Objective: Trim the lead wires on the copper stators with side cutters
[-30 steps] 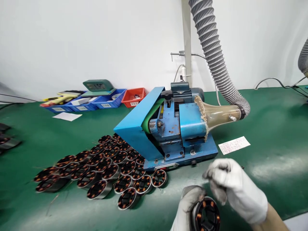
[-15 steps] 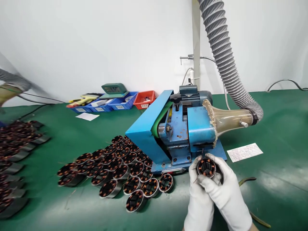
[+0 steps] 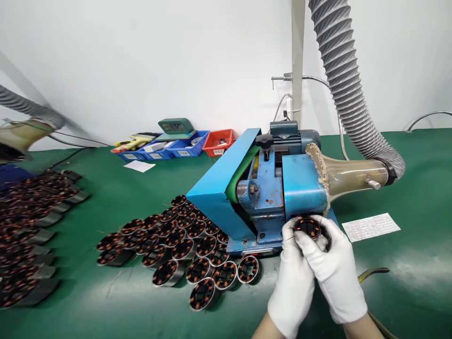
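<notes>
A motor stator (image 3: 308, 228), a ring with copper windings around a dark core, is held between my two white-gloved hands. My left hand (image 3: 294, 273) grips its left side, fingers closed. My right hand (image 3: 330, 263) wraps around its right side, the thumb across its near face. Both hands are at the front of a blue belt grinder (image 3: 263, 188), close under its blue guard (image 3: 305, 183). The fingers partly hide the stator's rim, and I cannot tell whether it touches the machine.
Several stators (image 3: 183, 247) stand grouped left of the grinder; another blurred pile (image 3: 31, 226) lies far left. Blue bins (image 3: 187, 147) and a red bin (image 3: 218, 142) sit at the back. A grey hose (image 3: 348, 70) joins the grinder's right side. A paper slip (image 3: 371, 227) lies right of my hands.
My hands have raised the stator closer to the grinder's guard and tilted it away. The view has shifted left, so more of the left pile shows.
</notes>
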Motion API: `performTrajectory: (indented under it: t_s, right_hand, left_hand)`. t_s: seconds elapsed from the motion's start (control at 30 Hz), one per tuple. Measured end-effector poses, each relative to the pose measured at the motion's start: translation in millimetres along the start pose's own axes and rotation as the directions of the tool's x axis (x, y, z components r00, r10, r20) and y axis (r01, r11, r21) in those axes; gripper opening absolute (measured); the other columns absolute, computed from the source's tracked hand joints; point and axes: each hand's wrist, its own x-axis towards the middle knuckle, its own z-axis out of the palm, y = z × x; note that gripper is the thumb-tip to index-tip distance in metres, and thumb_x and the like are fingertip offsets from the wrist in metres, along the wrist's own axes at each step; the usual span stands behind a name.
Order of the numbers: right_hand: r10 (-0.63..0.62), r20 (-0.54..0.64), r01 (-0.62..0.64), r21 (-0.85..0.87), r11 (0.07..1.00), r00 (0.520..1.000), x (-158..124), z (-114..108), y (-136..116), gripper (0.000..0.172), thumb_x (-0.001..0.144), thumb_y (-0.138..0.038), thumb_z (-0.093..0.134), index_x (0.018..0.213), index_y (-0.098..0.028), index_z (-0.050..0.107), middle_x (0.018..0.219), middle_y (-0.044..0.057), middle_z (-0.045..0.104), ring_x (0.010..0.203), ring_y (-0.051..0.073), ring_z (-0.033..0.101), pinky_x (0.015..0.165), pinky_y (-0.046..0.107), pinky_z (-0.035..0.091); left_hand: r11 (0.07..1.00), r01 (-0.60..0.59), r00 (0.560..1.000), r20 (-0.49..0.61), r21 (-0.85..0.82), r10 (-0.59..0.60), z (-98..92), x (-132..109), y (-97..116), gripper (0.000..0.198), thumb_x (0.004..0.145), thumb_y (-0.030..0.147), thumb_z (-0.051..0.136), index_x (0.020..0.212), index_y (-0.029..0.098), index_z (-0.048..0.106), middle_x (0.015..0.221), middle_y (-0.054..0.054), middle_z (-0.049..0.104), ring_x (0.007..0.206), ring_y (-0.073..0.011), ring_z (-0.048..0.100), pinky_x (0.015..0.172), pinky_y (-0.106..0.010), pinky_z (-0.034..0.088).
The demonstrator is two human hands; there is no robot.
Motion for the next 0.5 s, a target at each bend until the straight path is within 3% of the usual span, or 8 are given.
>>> performTrajectory:
  t_s: [0.27, 0.4, 0.5]
  right_hand:
    - [0.037, 0.026, -0.037, -0.005, 0.999, 0.999, 5, -5, -11, 0.038, 0.069, -0.045, 0.069, 0.094, -0.017, 0.065, 0.094, 0.011, 0.072, 0.089, 0.029, 0.067, 0.083, 0.043, 0.052]
    - [0.003, 0.049, -0.002, -0.035, 0.999, 0.999, -12, -9, -2, 0.031, 0.068, -0.038, 0.07, 0.093, -0.02, 0.066, 0.092, 0.008, 0.071, 0.087, 0.027, 0.067, 0.079, 0.041, 0.054]
    - [-0.045, -0.04, 0.044, -0.03, 0.999, 0.998, -37, -8, 9, 0.038, 0.064, -0.038, 0.073, 0.097, -0.021, 0.065, 0.094, 0.008, 0.07, 0.087, 0.028, 0.067, 0.077, 0.04, 0.054]
  left_hand:
    - [0.996, 0.049, 0.996, -0.074, -0.074, -0.055, 8.2, 8, -4, 0.04, 0.075, 0.036, 0.065, 0.112, 0.028, 0.051, 0.109, -0.005, 0.067, 0.107, -0.0227, 0.061, 0.091, -0.036, 0.051]
    - [0.994, 0.034, 0.991, -0.125, -0.106, -0.047, -4.8, -8, -11, 0.038, 0.076, 0.037, 0.063, 0.111, 0.028, 0.051, 0.11, -0.005, 0.065, 0.102, -0.0224, 0.063, 0.091, -0.036, 0.051]
    - [0.994, 0.061, 0.989, -0.13, -0.095, -0.073, -17.6, -25, -11, 0.028, 0.077, 0.039, 0.062, 0.1, 0.025, 0.056, 0.109, -0.007, 0.065, 0.101, -0.0234, 0.064, 0.09, -0.036, 0.051]
